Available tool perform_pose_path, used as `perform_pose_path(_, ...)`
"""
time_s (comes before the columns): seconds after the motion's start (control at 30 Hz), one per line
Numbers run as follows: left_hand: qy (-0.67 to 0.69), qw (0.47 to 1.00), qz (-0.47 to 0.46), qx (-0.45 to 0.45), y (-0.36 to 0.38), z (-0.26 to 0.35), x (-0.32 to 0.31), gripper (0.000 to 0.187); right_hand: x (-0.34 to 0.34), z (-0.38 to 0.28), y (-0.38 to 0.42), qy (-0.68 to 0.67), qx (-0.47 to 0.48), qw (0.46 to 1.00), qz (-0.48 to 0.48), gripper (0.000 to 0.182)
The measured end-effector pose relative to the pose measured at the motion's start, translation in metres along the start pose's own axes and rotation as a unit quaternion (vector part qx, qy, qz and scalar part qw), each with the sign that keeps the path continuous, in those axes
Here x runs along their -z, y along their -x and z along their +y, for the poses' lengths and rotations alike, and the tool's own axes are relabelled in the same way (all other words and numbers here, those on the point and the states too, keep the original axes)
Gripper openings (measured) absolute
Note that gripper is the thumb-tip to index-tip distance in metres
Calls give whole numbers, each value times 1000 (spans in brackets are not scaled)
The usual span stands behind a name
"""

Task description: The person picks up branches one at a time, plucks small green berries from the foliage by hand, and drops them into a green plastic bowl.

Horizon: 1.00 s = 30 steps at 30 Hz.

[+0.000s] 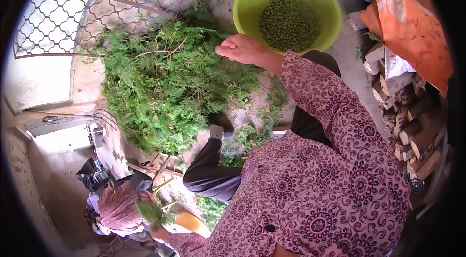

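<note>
Bowl [242,9] — green, holding small green berries [289,23] — beside right hand [242,49], fingers loosely open.

There is one green bowl [250,2], and it is the thing to find first. Inside the bowl are lots of tiny green balls [289,23], too many to count. Just below the bowl is one hand [241,48]. To the left of the bowl lies one big pile of green twigs [165,87]. To the right of the bowl is one orange cloth [410,24], and under that cloth is one stack of cut wood [412,126], with more than ten pieces.
</note>
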<state>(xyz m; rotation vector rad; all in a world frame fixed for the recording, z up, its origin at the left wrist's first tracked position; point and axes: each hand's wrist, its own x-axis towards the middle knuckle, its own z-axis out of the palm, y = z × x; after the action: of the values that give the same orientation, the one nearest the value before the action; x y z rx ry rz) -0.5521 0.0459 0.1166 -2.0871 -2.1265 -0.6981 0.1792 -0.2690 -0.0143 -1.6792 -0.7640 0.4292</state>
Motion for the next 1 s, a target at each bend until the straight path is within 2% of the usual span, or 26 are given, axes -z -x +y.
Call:
perform_pose_path(0.1,37,990,-5,136,63,-31,-8,30,-8,14,-7,10,8,1000,6,57)
perform_pose_path(0.17,107,977,-28,183,85,-26,-27,26,-13,20,-10,21,6,1000,-1,55)
perform_pose_path(0.27,227,951,-70,197,94,15,-65,20,-26,27,-5,36,-42,998,-28,51)
perform_pose_path(0.33,322,924,-108,177,86,56,-90,17,-42,42,-1,42,-33,998,-34,49)
perform_pose_path(0.4,456,861,-178,140,74,108,-119,15,-59,68,10,62,-16,997,-29,41)
perform_pose_path(0.43,702,540,-434,168,12,70,-167,15,-69,84,17,68,-20,997,-33,41)
perform_pose_path(0.47,741,439,-503,74,9,122,-180,15,-81,103,25,114,-23,992,-46,38)
perform_pose_path(0.5,698,520,-476,123,-3,163,-193,19,-92,126,33,161,-26,985,-60,36)
perform_pose_path(0.53,643,672,-317,188,35,248,-169,25,-106,165,45,213,6,972,-101,33)
perform_pose_path(0.57,693,548,-468,27,18,259,-193,32,-115,194,56,264,37,953,-142,30)
perform_pose_path(0.6,652,665,-359,62,56,329,-167,35,-119,194,69,284,-34,942,-177,30)
perform_pose_path(0.63,656,659,-363,55,69,366,-163,34,-126,192,84,303,-105,923,-210,30)
perform_pose_path(0.67,637,680,-362,30,83,400,-160,32,-130,193,96,314,-108,918,-218,29)
perform_pose_path(0.77,643,656,-396,-3,105,450,-179,23,-141,185,103,316,-119,912,-234,29)
perform_pose_path(0.83,621,667,-412,-21,111,465,-191,21,-148,186,103,308,-133,912,-238,29)
perform_pose_path(0.87,589,693,-411,-60,114,468,-194,20,-154,191,102,283,-126,924,-224,29)
perform_pose_path(0.9,590,692,-413,-53,114,468,-199,20,-160,197,102,257,-121,935,-211,30)
perform_pose_path(0.97,576,663,-472,-70,113,459,-208,21,-175,211,99,264,-149,921,-245,28)
perform_pose_path(1.0,601,618,-506,17,108,457,-205,21,-184,218,98,276,-181,911,-249,25)
